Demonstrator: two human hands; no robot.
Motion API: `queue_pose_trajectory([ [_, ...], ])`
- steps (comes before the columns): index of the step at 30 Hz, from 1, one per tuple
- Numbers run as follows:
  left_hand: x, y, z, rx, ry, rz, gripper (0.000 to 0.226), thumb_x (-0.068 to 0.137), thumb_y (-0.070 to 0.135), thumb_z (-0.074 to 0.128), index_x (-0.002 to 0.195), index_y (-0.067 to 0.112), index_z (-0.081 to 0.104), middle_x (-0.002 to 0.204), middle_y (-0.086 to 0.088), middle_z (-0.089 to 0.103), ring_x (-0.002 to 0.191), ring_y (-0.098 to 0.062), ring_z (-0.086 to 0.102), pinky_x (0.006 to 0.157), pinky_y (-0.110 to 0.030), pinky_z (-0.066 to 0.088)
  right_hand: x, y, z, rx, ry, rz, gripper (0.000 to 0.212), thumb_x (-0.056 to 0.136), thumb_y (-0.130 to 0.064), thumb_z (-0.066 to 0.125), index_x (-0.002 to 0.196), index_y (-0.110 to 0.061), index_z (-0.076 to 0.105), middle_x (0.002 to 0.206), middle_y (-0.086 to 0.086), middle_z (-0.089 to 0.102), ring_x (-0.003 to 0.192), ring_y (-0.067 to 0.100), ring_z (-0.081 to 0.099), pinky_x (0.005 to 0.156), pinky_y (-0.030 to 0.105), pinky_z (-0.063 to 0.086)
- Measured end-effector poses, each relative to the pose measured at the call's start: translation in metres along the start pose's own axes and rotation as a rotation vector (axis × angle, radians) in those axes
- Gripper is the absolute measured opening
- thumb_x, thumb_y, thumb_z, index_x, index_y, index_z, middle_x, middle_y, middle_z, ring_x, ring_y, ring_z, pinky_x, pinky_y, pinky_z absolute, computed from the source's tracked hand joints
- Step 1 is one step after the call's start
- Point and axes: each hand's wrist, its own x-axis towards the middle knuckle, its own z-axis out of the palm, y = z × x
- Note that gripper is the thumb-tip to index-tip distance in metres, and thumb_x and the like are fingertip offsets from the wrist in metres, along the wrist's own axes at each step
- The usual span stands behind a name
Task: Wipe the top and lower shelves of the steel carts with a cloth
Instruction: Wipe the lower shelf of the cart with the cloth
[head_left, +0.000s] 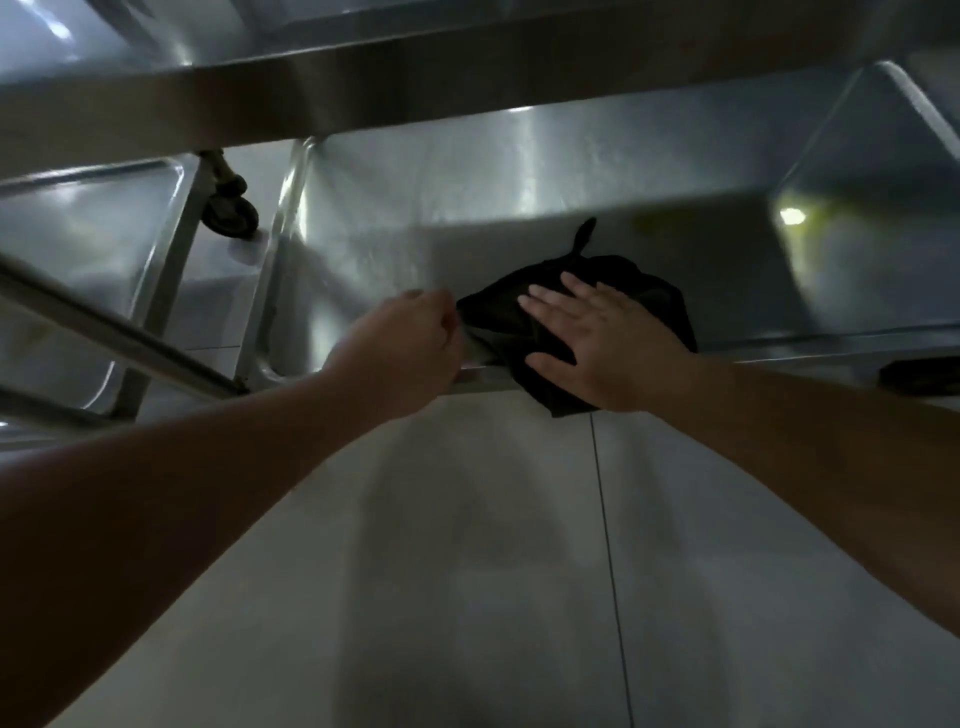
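Note:
A black cloth (639, 291) lies on the near part of the steel cart's lower shelf (467, 208) and droops over its front rim. My right hand (597, 348) presses flat on the cloth with straight, spread fingers. My left hand (415, 353) sits just left of it, fingers curled, pinching the cloth's left corner at the rim. The cart's top shelf edge (363, 88) runs across the frame above both hands.
A second steel cart (78, 234) stands to the left, with a slanted rail (119, 332) and a caster wheel (228, 208) between the carts. Pale floor tiles (493, 571) fill the foreground. A dark object (919, 374) peeks under the shelf at right.

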Motion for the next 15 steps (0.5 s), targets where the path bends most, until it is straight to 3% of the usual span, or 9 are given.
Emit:
queue_pose_trajectory([
  [4,0.026,0.032,0.02,-0.053,0.046,-0.057,0.026,0.098,0.04,0.052,0.115,0.021,0.059,0.115,-0.007,0.06,0.111,-0.032,0.057,0.089,-0.04,0.043,-0.003,0.007,0.006,0.01,0.031,-0.009,0.065,0.108,-0.061,0.009,0.168,-0.039,0.002,0.174,-0.021,-0.004,0.161,0.01,-0.011,0.13,0.039,-0.007],
  [8,0.044,0.062,0.045,-0.143,0.115,-0.09,0.038,0.101,0.038,0.052,0.133,0.019,0.056,0.132,-0.01,0.056,0.128,-0.033,0.052,0.105,-0.043,0.042,-0.024,0.046,-0.001,0.005,0.027,0.028,0.066,0.106,-0.061,0.007,0.168,-0.041,0.0,0.173,-0.023,-0.006,0.161,0.007,-0.013,0.13,0.037,-0.007],
  [15,0.053,0.086,0.076,-0.191,0.168,-0.118,0.052,0.105,0.037,0.05,0.152,0.015,0.042,0.158,-0.009,0.036,0.147,-0.033,0.035,0.119,-0.045,0.031,-0.11,0.184,-0.023,-0.045,0.096,0.402,0.077,0.096,-0.066,0.008,0.168,-0.037,0.016,0.175,-0.014,0.013,0.162,0.015,0.008,0.13,0.043,0.01],
])
